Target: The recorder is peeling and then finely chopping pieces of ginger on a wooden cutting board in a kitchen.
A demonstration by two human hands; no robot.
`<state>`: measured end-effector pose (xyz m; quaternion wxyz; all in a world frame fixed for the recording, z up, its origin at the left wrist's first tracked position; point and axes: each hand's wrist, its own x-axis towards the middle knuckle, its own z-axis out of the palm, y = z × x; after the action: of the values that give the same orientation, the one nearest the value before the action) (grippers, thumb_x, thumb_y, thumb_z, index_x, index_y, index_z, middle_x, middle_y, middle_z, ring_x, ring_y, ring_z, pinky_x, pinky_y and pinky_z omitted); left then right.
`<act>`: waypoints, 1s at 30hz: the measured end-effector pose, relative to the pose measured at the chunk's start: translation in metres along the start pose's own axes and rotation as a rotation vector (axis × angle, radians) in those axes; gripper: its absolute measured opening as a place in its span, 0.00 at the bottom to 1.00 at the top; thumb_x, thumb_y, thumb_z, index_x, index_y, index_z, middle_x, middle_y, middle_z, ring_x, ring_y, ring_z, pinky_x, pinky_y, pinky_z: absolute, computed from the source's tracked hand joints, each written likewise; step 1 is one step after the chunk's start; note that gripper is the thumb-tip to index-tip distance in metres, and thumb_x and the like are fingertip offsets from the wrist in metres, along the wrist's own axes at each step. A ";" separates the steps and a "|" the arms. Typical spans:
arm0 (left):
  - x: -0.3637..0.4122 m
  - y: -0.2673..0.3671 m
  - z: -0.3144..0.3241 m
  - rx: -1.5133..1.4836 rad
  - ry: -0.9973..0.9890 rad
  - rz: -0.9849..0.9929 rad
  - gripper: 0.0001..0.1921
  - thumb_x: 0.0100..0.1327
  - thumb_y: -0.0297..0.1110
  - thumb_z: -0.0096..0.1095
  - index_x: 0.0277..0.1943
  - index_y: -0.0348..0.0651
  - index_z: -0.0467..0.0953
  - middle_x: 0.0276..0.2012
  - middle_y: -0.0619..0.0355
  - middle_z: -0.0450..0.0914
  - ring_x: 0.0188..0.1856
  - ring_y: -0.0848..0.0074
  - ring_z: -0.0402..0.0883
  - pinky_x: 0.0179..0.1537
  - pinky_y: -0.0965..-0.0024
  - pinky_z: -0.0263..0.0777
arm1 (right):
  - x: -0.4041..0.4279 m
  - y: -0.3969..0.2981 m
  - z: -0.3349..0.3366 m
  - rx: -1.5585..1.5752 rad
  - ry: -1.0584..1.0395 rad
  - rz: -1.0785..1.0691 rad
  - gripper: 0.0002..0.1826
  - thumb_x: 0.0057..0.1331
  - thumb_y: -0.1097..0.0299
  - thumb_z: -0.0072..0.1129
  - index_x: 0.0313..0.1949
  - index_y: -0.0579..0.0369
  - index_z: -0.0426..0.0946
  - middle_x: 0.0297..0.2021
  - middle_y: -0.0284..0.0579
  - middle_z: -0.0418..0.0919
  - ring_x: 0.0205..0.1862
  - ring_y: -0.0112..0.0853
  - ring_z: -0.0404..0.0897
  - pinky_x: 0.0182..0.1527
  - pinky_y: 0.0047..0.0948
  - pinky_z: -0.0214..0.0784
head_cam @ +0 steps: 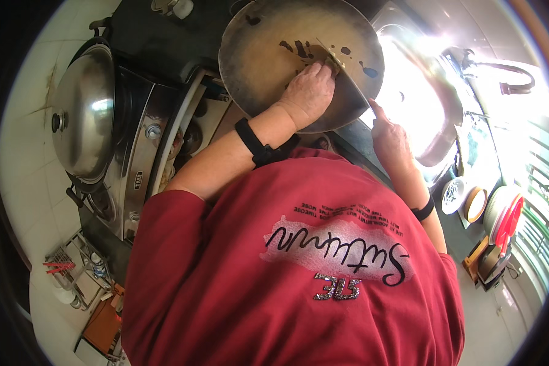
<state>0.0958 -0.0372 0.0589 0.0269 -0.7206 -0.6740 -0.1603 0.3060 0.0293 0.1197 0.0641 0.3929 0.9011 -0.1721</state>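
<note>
A large round wooden cutting board [256, 59] lies before me, with dark wet patches on its surface. My right hand [391, 135] grips the handle end of a broad-bladed kitchen knife [354, 89] at the board's right edge. The blade slants across the board, its edge down near the food. Beside the blade, the curled fingers of my left hand [309, 91] hold a small brownish piece of food [333, 66], mostly hidden by the fingertips. Small pale cut bits [341, 61] lie along the far side of the blade.
To the right is a glare-lit sink [455, 119] with a faucet [517, 89]. Bowls [453, 196] and a red colander-like item [508, 224] stand beyond it. On the left, a lidded wok [84, 114] sits on a gas stove [142, 151], beside an open compartment [206, 110].
</note>
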 end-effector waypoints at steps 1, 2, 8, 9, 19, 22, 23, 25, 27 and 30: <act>0.000 0.000 0.001 -0.018 -0.039 -0.024 0.15 0.59 0.28 0.52 0.46 0.29 0.79 0.54 0.46 0.75 0.57 0.60 0.74 0.60 0.64 0.71 | -0.004 0.000 -0.002 -0.017 0.006 0.008 0.26 0.65 0.75 0.45 0.64 0.49 0.68 0.30 0.57 0.83 0.32 0.50 0.84 0.36 0.49 0.75; 0.000 0.000 0.003 -0.020 -0.039 -0.025 0.15 0.59 0.28 0.52 0.46 0.29 0.79 0.54 0.46 0.75 0.57 0.60 0.74 0.60 0.64 0.71 | -0.008 -0.001 -0.004 -0.035 0.000 0.022 0.26 0.65 0.75 0.45 0.64 0.48 0.68 0.30 0.57 0.83 0.32 0.50 0.84 0.36 0.49 0.75; -0.001 -0.002 0.006 -0.018 0.143 0.034 0.11 0.58 0.28 0.54 0.38 0.31 0.80 0.45 0.47 0.76 0.52 0.60 0.75 0.56 0.63 0.73 | -0.016 -0.007 -0.015 -0.069 -0.098 0.022 0.27 0.65 0.76 0.46 0.65 0.51 0.67 0.30 0.55 0.83 0.33 0.50 0.84 0.37 0.49 0.75; -0.001 -0.002 0.005 0.000 0.160 0.042 0.11 0.57 0.29 0.54 0.37 0.32 0.80 0.45 0.47 0.76 0.51 0.60 0.75 0.56 0.63 0.73 | -0.014 -0.008 -0.014 -0.064 -0.101 0.022 0.27 0.65 0.76 0.46 0.65 0.51 0.67 0.30 0.55 0.83 0.33 0.50 0.84 0.37 0.49 0.75; -0.001 0.000 0.000 0.013 -0.002 0.017 0.10 0.58 0.29 0.54 0.36 0.32 0.81 0.43 0.47 0.77 0.50 0.60 0.75 0.58 0.60 0.71 | 0.002 -0.005 0.000 -0.023 -0.014 0.009 0.26 0.65 0.74 0.46 0.64 0.49 0.68 0.30 0.56 0.83 0.33 0.50 0.84 0.38 0.48 0.75; 0.001 0.001 0.003 -0.014 0.158 0.021 0.10 0.59 0.28 0.53 0.36 0.32 0.81 0.44 0.47 0.77 0.51 0.59 0.75 0.59 0.60 0.69 | -0.007 -0.005 -0.004 -0.033 -0.014 0.030 0.26 0.65 0.74 0.46 0.64 0.48 0.68 0.31 0.56 0.83 0.33 0.50 0.84 0.38 0.48 0.75; 0.001 0.000 0.005 -0.016 0.172 0.019 0.10 0.59 0.28 0.53 0.36 0.32 0.81 0.44 0.47 0.77 0.51 0.59 0.75 0.59 0.60 0.69 | -0.010 -0.005 -0.006 -0.048 -0.026 0.033 0.26 0.65 0.75 0.46 0.64 0.48 0.68 0.31 0.57 0.83 0.33 0.50 0.84 0.38 0.48 0.75; 0.001 0.000 0.006 0.012 0.192 0.044 0.10 0.58 0.29 0.53 0.35 0.32 0.81 0.45 0.47 0.77 0.52 0.59 0.75 0.60 0.59 0.68 | -0.014 -0.007 -0.009 -0.055 -0.028 0.018 0.26 0.65 0.75 0.46 0.64 0.49 0.68 0.31 0.57 0.83 0.33 0.50 0.84 0.37 0.48 0.75; -0.001 0.000 0.007 0.000 0.197 0.041 0.10 0.58 0.29 0.53 0.35 0.32 0.81 0.45 0.47 0.77 0.52 0.59 0.75 0.61 0.59 0.68 | -0.016 -0.009 -0.012 -0.068 -0.040 0.011 0.26 0.65 0.75 0.45 0.64 0.49 0.68 0.30 0.57 0.83 0.33 0.50 0.84 0.37 0.49 0.75; -0.001 0.000 0.005 0.003 0.187 0.043 0.10 0.58 0.29 0.53 0.34 0.32 0.81 0.45 0.47 0.77 0.52 0.59 0.75 0.61 0.59 0.67 | -0.014 -0.010 -0.012 -0.075 -0.076 0.013 0.26 0.65 0.75 0.45 0.64 0.51 0.68 0.30 0.56 0.83 0.34 0.51 0.84 0.38 0.49 0.75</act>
<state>0.0964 -0.0370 0.0536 0.0944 -0.7167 -0.6532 -0.2252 0.3086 0.0173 0.1376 0.1142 0.3892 0.9012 -0.1527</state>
